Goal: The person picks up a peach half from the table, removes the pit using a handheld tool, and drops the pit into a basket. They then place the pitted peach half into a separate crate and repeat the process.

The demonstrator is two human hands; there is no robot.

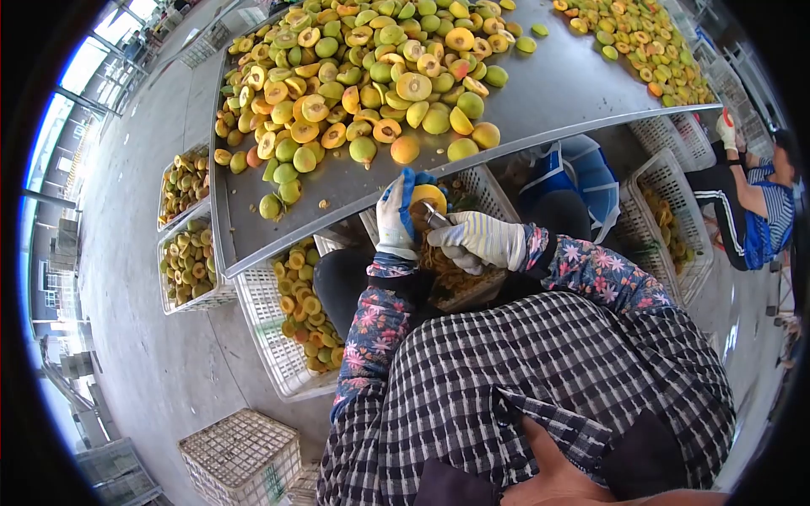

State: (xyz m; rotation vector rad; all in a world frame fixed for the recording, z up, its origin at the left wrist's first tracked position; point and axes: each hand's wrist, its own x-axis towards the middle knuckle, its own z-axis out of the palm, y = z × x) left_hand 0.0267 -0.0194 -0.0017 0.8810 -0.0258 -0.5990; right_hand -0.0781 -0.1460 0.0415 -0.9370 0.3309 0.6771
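My left hand point(395, 221), in a white and blue glove, is closed around a peach half point(429, 196) just past the front edge of the metal table point(540, 135). The cut face of this half looks dark brown around the stone. In a striped knit glove, my right hand point(485, 241) grips a small metal pitting tool point(437, 218). Its tip meets the peach half; the handle is hidden in my fist. Many halved green and yellow peaches point(363, 93) are heaped on the table above my hands. Below them, a crate point(498, 194) holds brownish-orange scraps.
A white crate point(268, 341) of peach halves stands under the table at my left, beside my knee. Two more filled crates point(215, 291) line the table's left side. A blue bin point(586, 169) is at the right. Another person point(764, 202) sits farther right.
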